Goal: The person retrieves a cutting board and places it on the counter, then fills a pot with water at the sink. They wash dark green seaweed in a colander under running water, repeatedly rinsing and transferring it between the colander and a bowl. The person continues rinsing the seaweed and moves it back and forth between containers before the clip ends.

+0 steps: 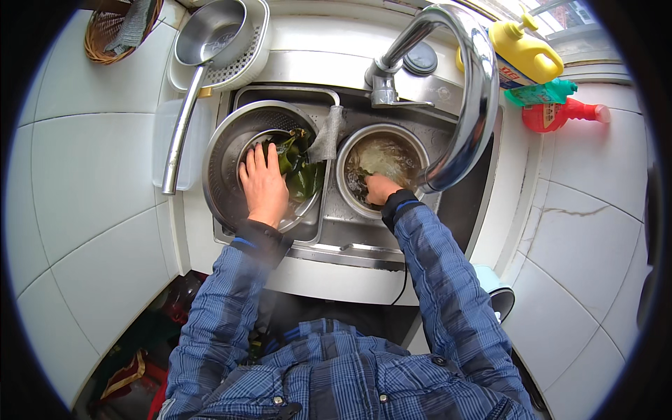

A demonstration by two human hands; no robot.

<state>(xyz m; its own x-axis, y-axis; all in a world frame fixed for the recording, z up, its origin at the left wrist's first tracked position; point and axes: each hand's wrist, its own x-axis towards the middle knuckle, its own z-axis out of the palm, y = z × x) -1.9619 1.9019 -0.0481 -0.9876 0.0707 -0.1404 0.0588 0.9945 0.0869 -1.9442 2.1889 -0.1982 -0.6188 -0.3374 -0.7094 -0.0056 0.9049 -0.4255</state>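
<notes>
My left hand (264,184) rests palm down with fingers slightly apart, touching dark green kelp-like leaves (302,173). Those leaves lie partly in a small metal bowl and partly over its side, inside a large perforated steel colander (216,163). To the right, my right hand (381,189) dips into a round metal pot (342,181) of cloudy, swirling water (386,155). Its fingers are curled at a dark green piece (361,173) near the pot's left side. The fingertips are partly hidden, so its hold is unclear.
Over the steel sink (341,210) arches a chrome faucet (485,89). A grey cloth (329,134) hangs on the basin's divider. At upper left a long-handled saucepan (210,39) sits in a white basket (260,50). Several cleaner bottles (520,52) stand at right.
</notes>
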